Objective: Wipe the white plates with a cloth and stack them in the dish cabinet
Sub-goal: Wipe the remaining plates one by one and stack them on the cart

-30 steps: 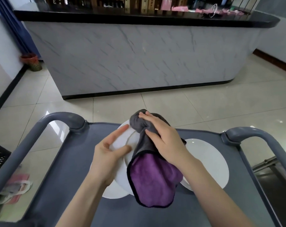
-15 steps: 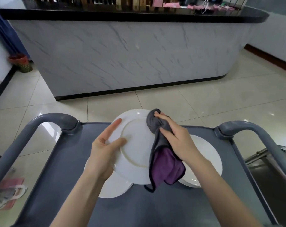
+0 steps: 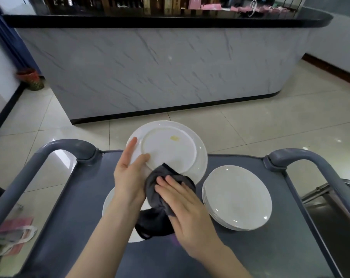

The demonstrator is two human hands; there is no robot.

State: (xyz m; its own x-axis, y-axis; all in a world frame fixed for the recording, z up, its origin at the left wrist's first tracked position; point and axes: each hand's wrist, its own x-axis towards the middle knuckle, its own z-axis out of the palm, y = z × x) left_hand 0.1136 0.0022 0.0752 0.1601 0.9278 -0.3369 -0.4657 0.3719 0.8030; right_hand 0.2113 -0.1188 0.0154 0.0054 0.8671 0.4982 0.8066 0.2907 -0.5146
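Carrier: grey plastic cart point(image 3: 79, 217) with a flat top and a rounded grey handle at each far corner, left point(image 3: 55, 149) and right point(image 3: 302, 157).
Right side: stack of round white ceramic plates point(image 3: 237, 197), resting directly on the top.
Left side: single white plate point(image 3: 108, 203), lying flat, mostly hidden.
Beneath: glossy cream tiled floor point(image 3: 250, 127).

Marble-fronted counter point(image 3: 160, 71) on glossy tiled floor point(image 3: 250, 125)

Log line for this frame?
phase: wiping; left hand: grips white plate; right hand: holds grey cloth against plate; yellowish spot unwiped; plate stack on cart
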